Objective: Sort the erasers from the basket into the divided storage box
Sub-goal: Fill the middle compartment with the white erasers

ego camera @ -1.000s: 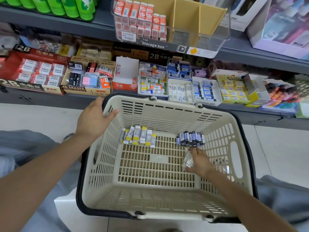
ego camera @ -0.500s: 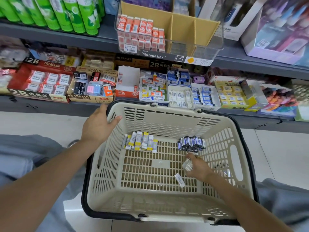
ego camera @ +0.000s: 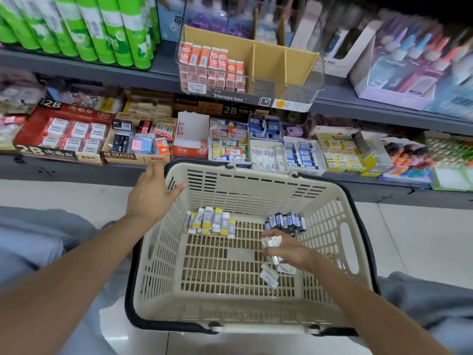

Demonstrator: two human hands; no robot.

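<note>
Shop shelves behind, slotted plastic basket point(ego camera: 330, 226), right grip point(ego camera: 286, 249) pinching wrapped erasers point(ego camera: 272, 242)

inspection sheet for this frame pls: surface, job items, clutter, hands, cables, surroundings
Surface: pale tiled floor under the basket.
Job's things: yellow-and-white erasers and dark blue erasers at the basket's far end; divided storage box on the shelf, orange erasers in its left section.
Clutter: loose clear-wrapped erasers on the basket floor.
Hands: left hand rests open on the basket's rim; right hand grips clear-wrapped erasers.
Cables: nothing seen.
Surroundings: shop shelves, green bottles, eraser cartons.
</note>
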